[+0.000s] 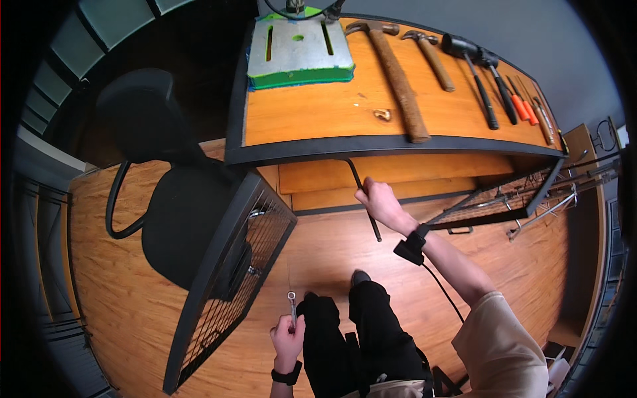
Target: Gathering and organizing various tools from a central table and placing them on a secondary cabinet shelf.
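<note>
A wooden workbench [318, 113] with a black frame filled the top of the view, its far edge cut off by the rim of the picture. A black office chair [166, 199] stood to the person's left, partly hidden behind a black wire-mesh panel [225, 278] that leaned across it. A second mesh panel [491, 205] under the bench's right end was hard to make out against the clutter beyond it.

On the benchtop lay a grey metal plate on a green base [298, 53], two wooden-handled hammers [398, 79], a row of screwdrivers [511, 99] toward the right end and a small brass-coloured piece [382, 115], too small to identify.

The right hand [377, 200] was closed around a long black bent bar [363, 196], probably a large hex key, just below the bench's front edge. The left hand [289, 338], low near the person's knees, was curled around the handle of a small silver wrench [292, 306], its ring end pointing up.
</note>
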`<control>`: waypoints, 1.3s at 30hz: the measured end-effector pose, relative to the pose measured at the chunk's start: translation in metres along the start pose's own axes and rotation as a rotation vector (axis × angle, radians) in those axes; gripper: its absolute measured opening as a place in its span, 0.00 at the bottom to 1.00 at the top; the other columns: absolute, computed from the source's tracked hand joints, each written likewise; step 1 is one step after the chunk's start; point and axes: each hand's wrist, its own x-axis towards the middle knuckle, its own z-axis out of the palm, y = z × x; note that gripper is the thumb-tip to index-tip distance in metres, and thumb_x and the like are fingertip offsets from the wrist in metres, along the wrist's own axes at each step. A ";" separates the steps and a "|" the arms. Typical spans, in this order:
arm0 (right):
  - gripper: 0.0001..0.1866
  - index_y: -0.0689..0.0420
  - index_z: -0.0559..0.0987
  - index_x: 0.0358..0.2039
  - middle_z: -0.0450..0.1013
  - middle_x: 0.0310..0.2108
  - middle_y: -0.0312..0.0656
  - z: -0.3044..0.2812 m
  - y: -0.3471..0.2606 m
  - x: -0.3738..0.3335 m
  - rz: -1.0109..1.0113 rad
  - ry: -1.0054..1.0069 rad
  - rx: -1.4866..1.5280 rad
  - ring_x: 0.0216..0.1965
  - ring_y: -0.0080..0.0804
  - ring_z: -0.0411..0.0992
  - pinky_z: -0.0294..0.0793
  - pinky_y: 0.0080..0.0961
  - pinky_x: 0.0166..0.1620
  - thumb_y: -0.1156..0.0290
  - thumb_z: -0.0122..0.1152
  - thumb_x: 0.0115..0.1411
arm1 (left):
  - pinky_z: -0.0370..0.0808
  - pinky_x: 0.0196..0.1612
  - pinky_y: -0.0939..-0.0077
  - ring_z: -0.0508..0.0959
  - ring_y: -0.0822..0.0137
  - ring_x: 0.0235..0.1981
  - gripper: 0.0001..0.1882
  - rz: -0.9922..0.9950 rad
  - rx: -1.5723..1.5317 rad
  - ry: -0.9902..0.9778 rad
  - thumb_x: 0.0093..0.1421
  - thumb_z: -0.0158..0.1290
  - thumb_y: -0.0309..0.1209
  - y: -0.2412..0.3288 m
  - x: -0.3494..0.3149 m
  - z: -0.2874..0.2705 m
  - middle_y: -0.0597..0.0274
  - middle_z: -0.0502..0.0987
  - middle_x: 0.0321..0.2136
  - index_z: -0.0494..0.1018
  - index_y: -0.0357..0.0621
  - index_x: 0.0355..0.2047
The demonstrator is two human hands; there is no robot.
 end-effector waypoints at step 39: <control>0.17 0.61 0.81 0.31 0.77 0.34 0.52 0.131 -0.006 0.222 -0.192 0.101 -0.378 0.39 0.47 0.76 0.76 0.36 0.42 0.59 0.55 0.57 | 0.62 0.15 0.86 0.68 0.82 0.12 0.08 -0.014 -0.126 -0.047 0.62 0.50 0.30 -0.118 0.099 0.119 0.69 0.70 0.13 0.67 0.39 0.29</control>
